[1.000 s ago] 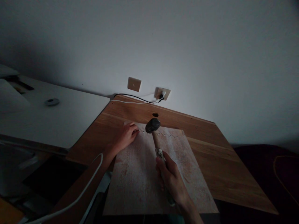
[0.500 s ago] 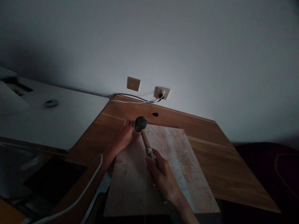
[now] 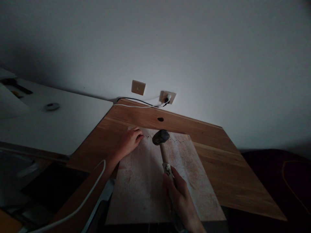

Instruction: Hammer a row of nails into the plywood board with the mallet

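My right hand [image 3: 181, 197] is wrapped round the handle of a mallet [image 3: 161, 137], which has a dark, rounded head and a wooden shaft with a pale grip. The mallet head is over the far part of a worn, reddish-white board [image 3: 145, 187]. My left hand [image 3: 133, 139] rests at the board's far left corner, thumb and fingertips pinched together; what they hold is too small to make out. From these fingertips a zigzag line [image 3: 178, 140] with small nail-like points runs to the right along the far edge, partly hidden by the mallet head.
Under the board is a wooden tabletop [image 3: 233, 174] with a cable hole [image 3: 160, 119]. Black and white cables run to a wall socket [image 3: 167, 97]. On the left stands a white table [image 3: 80, 126] with a small white round object [image 3: 51, 106]. A white cord [image 3: 94, 187] crosses near my left forearm.
The mallet and my right hand have moved right and nearer to me, away from my left hand. My left fingers, partly covered by the mallet head before, now show.
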### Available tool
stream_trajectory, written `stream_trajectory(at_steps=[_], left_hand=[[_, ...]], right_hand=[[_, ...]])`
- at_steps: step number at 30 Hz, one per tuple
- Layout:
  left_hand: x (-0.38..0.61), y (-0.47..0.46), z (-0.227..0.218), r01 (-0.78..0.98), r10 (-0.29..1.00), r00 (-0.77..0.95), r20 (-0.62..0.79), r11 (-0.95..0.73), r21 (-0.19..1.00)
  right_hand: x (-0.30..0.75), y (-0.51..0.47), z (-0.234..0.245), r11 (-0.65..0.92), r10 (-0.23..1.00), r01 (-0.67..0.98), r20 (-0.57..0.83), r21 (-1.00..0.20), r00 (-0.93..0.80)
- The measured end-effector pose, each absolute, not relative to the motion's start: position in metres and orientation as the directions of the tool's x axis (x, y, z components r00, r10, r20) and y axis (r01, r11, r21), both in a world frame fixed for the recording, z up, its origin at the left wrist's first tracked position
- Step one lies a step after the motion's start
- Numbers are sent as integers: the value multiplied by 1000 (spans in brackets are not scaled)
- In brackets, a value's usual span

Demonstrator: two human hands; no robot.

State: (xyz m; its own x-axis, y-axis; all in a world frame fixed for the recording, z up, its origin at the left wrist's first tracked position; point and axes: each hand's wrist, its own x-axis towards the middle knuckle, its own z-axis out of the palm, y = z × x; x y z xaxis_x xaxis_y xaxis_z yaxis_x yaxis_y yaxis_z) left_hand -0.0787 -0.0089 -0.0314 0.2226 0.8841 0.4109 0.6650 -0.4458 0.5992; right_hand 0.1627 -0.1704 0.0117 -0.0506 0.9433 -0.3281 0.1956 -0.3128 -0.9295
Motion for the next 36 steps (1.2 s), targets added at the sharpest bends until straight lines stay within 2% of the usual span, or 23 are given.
stream_trajectory(at_steps=[5, 12, 18, 23, 26, 30, 36], left_hand=[[-79, -11, -32, 687, 884, 199, 423, -434, 583], [-79, -10, -39, 668, 891, 117, 439, -398, 629], [-78, -7, -44, 704, 901, 82, 426, -355, 615], [-78, -6, -40, 681, 902, 126, 412, -381, 626], [-78, -7, -36, 676, 902, 148, 406, -392, 624], [-79, -7, -32, 675, 883, 189, 430, -435, 596], [-82, -7, -35, 644, 855, 230, 465, -492, 585]], right_hand=[[157, -151, 29, -250, 949, 232, -285, -940, -135], [134, -132, 32, -127, 923, 289, -220, -949, -317], [131, -133, 27, -115, 930, 325, -217, -939, -298], [139, -142, 21, -178, 946, 264, -239, -948, -219], [150, -160, 13, -248, 962, 186, -265, -951, -73], [165, -189, 12, -377, 921, -74, -382, -923, 78], [173, -205, 11, -326, 892, -407, -420, -853, 166]])
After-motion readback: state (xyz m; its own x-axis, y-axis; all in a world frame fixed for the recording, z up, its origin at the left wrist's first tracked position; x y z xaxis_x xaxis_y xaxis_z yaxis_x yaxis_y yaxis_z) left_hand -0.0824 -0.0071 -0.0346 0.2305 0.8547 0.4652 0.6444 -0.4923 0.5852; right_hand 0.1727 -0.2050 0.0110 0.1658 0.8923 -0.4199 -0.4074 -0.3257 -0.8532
